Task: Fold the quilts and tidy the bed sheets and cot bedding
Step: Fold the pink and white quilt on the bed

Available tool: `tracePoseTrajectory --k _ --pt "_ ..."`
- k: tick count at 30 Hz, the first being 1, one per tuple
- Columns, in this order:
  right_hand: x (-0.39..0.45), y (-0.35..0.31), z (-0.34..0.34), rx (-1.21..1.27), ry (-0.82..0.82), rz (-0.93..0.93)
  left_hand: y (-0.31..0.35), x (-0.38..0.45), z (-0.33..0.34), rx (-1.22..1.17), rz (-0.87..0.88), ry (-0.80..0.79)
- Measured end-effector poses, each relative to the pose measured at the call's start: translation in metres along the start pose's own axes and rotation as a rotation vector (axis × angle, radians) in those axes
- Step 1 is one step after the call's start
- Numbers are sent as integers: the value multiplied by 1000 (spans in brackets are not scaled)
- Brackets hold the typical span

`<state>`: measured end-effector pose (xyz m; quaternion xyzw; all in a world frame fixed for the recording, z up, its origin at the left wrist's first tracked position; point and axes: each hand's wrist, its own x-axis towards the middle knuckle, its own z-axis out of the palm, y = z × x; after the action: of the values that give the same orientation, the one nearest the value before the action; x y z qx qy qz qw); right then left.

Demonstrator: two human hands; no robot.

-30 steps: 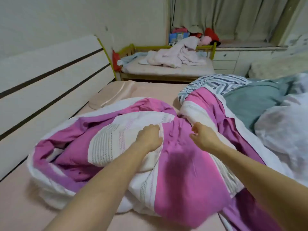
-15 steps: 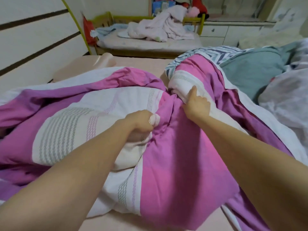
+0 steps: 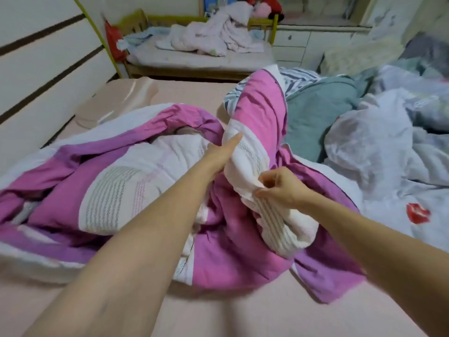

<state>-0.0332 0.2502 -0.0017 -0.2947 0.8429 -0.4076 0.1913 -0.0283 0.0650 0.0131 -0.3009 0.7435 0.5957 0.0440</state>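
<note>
Crumpled pink-white quilt [image 3: 257, 132] on bed sheet [image 3: 218, 312]

Bed sheet [image 3: 230, 310] carries pink quilt [image 3: 243, 259], grey quilt [image 3: 379, 152].

Pink, purple and white striped quilt [image 3: 145, 190] on pale pink sheet [image 3: 218, 312].

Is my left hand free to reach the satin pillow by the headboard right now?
Probably yes: the left hand lies open against the pink quilt, gripping nothing, and bare sheet leads to the pillow. It may need a lean.
</note>
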Motion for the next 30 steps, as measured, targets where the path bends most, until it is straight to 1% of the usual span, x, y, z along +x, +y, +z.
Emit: tracePoseTrajectory --k 2,3,5,6,7,8,9,10,11,12,13,15,17,20,21,22,23,24,25,26,27,28,29,30 --pt "-48 -7 -3 -22 -102 9 6 -21 25 -49 -60 23" --pt "-68 -9 -2 -39 -117 30 3 -28 33 -40 -57 41" --pt "-104 -16 -9 11 -82 81 2 -52 45 -25 28 110" --pt "-122 -22 -19 110 -25 97 1 -72 51 14 97 125" --pt "-136 -30 -34 196 88 89 1 -94 57 102 160 115" --pt "-140 -35 -47 238 250 66 -3 -110 60 225 216 89" --pt "-144 -41 -66 221 419 59 -6 -131 64 333 257 54" --pt "-150 -46 -86 167 537 73 -8 -158 69 401 293 20" --pt "-145 -48 -100 111 581 129 -9 -173 71 445 329 -22" --pt "-148 -46 -113 57 549 204 -10 -197 77 465 365 -60" --pt "-148 -43 -119 13 476 272 -10 -215 79 478 383 -86" --pt "-149 -42 -119 -17 349 348 -8 -248 81 510 441 -142" --pt "-149 -46 -114 44 301 346 -9 -278 82 579 486 -212" --pt "-151 -58 -105 238 283 404 -14 -320 87 719 583 -365" --pt "-154 -61 -100 222 262 410 -15 -329 87 777 582 -424" --pt "-160 -66 -92 164 236 391 -18 -336 83 823 536 -488" --pt "-167 -69 -83 124 216 337 -21 -339 76 822 421 -559" --pt "-178 -75 -72 121 192 257 -22 -343 66 737 248 -611" --pt "-192 -82 -58 141 162 177 -23 -348 54 579 56 -598" --pt "-209 -88 -44 139 127 114 -28 -351 41 371 -100 -491" --pt "-226 -92 -29 97 86 68 -33 -353 28 140 -191 -313" --pt "-245 -98 -16 28 33 25 -40 -353 16 -81 -245 -130" --pt "-263 -102 -3 -37 -35 -24 -48 -350 8 -244 -284 -13" --pt "-281 -108 10 -69 -108 -69 -55 -351 3 -306 -319 26"
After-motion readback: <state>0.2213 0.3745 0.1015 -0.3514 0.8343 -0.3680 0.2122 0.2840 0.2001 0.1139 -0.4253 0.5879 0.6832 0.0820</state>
